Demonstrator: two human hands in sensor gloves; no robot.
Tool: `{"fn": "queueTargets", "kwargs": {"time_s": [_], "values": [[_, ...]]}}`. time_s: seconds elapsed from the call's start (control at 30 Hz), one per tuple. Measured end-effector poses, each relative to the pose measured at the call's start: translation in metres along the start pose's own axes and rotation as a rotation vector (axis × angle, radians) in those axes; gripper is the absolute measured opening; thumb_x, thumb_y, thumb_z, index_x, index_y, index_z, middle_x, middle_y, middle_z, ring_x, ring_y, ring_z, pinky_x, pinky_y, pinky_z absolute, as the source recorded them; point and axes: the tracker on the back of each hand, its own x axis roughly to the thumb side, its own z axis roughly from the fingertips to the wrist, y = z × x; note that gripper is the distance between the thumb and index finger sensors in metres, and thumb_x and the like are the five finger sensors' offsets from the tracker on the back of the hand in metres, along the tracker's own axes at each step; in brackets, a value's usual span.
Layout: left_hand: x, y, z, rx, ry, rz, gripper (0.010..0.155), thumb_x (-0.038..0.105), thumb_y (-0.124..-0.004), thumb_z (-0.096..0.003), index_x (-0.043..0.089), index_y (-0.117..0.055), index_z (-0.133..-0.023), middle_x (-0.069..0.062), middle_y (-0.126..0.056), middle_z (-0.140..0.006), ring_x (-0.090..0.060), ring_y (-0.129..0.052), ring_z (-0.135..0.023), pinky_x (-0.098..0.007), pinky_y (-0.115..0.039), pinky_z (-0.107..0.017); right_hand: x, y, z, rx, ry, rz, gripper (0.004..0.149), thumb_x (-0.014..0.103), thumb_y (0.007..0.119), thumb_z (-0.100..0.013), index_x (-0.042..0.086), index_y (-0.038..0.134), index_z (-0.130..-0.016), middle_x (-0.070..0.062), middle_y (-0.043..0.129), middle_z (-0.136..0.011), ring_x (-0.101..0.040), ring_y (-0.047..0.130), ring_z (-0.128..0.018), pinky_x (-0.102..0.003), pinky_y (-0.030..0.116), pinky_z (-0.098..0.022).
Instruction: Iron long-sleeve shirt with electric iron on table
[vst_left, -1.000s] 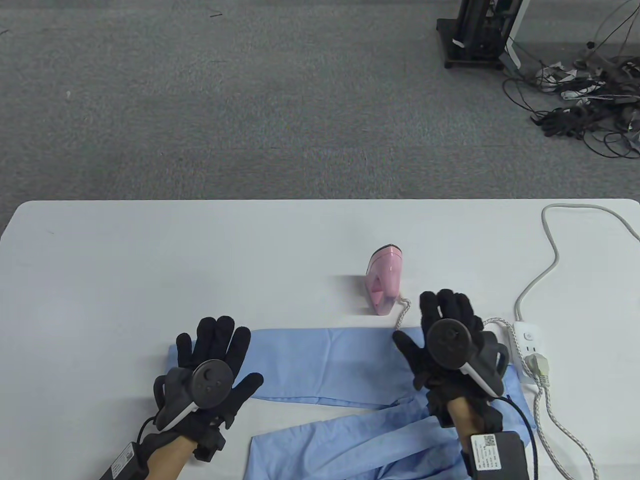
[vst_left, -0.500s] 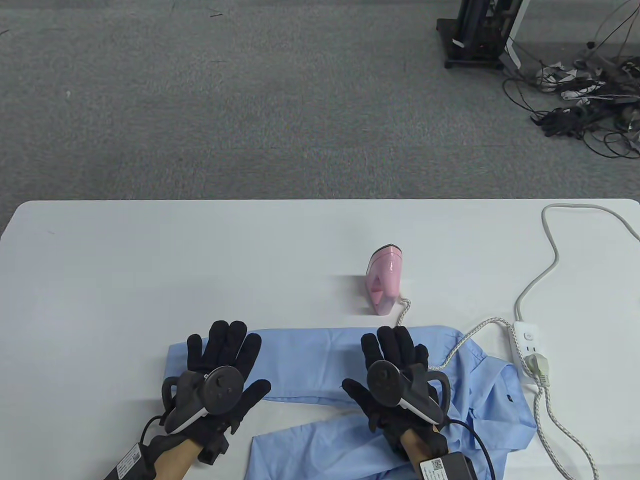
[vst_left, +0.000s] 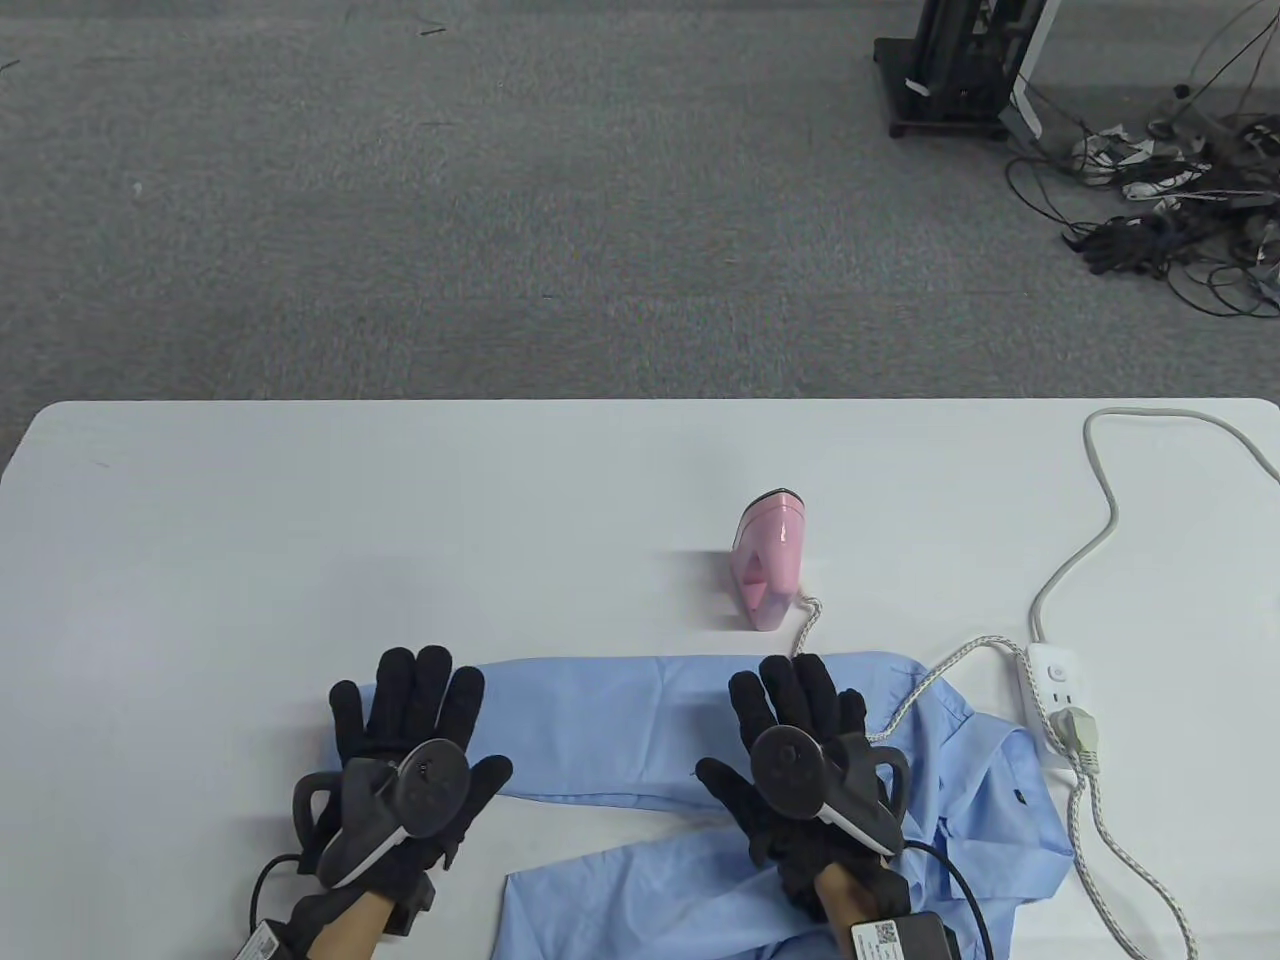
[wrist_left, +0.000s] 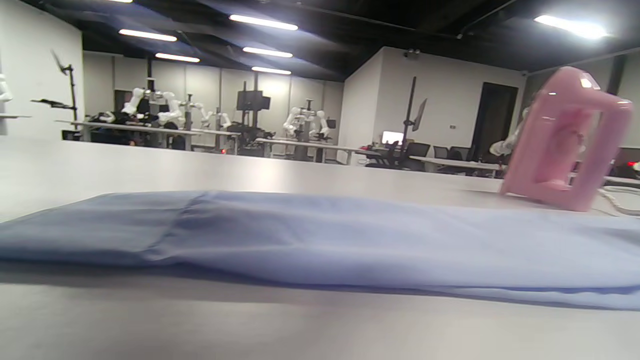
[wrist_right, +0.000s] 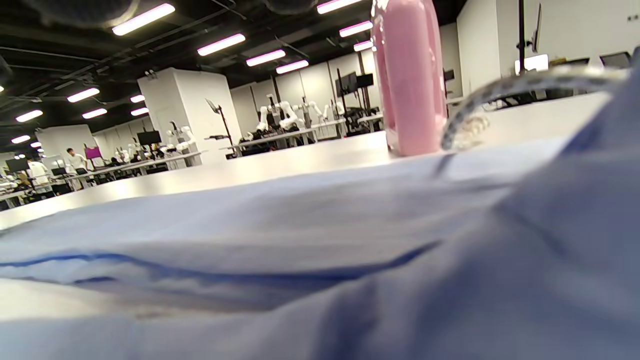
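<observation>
A light blue long-sleeve shirt (vst_left: 620, 720) lies at the table's front, one sleeve stretched out to the left. It also shows in the left wrist view (wrist_left: 320, 240) and the right wrist view (wrist_right: 320, 240). My left hand (vst_left: 405, 735) rests flat, fingers spread, on the sleeve's left end. My right hand (vst_left: 795, 740) rests flat, fingers spread, on the sleeve near the shoulder. A pink iron (vst_left: 768, 570) stands on its heel behind the shirt, untouched; it shows in the left wrist view (wrist_left: 567, 145) and the right wrist view (wrist_right: 410, 75).
The iron's braided cord (vst_left: 940, 670) runs over the shirt to a white power strip (vst_left: 1055, 700) at the right. The strip's grey cable (vst_left: 1100, 500) loops toward the table's (vst_left: 300, 520) far right corner.
My right hand has moved left from beside the iron onto the sleeve and pressed down. My left hand has shifted slightly left along the sleeve end.
</observation>
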Motion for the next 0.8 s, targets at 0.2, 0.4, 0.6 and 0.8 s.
{"fn": "queueTargets", "kwargs": {"time_s": [0.2, 0.4, 0.6, 0.8], "values": [[-0.019, 0.001, 0.001, -0.021, 0.023, 0.098, 0.082, 0.072, -0.052, -0.0337, 0.037, -0.027, -0.104, 0.004, -0.008, -0.115, -0.028, 0.0, -0.108, -0.064, -0.002, -0.071, -0.005, 0.007, -0.008, 0.05, 0.032, -0.033, 0.083, 0.068, 0.056, -0.036, 0.023, 0.03, -0.101, -0.01, 0.012, -0.106, -0.041, 0.007, -0.1, -0.077, 0.023, -0.061], [0.001, 0.005, 0.007, 0.003, -0.036, 0.053, 0.082, 0.072, -0.052, -0.0338, 0.037, -0.027, -0.104, 0.005, -0.008, -0.116, -0.028, -0.001, -0.109, -0.064, -0.003, -0.071, -0.009, 0.007, -0.006, 0.04, 0.03, -0.056, 0.082, 0.067, 0.057, -0.037, 0.022, 0.031, -0.101, -0.01, 0.013, -0.106, -0.041, 0.008, -0.1, -0.077, 0.024, -0.06], [0.002, -0.003, 0.004, -0.067, 0.013, 0.002, 0.083, 0.072, -0.051, -0.0337, 0.037, -0.026, -0.104, 0.004, -0.007, -0.115, -0.028, 0.0, -0.109, -0.064, -0.003, -0.071, -0.01, 0.007, -0.007, 0.062, 0.036, -0.06, 0.082, 0.067, 0.057, -0.037, 0.022, 0.032, -0.101, -0.01, 0.013, -0.106, -0.041, 0.007, -0.1, -0.077, 0.024, -0.06], [0.001, 0.0, 0.005, -0.074, 0.01, 0.038, 0.083, 0.072, -0.051, -0.034, 0.037, -0.025, -0.104, 0.005, -0.007, -0.115, -0.028, 0.0, -0.108, -0.063, -0.003, -0.071, -0.011, 0.008, -0.008, 0.082, 0.042, -0.071, 0.082, 0.066, 0.057, -0.037, 0.022, 0.032, -0.101, -0.011, 0.015, -0.106, -0.041, 0.008, -0.1, -0.077, 0.023, -0.06]]}}
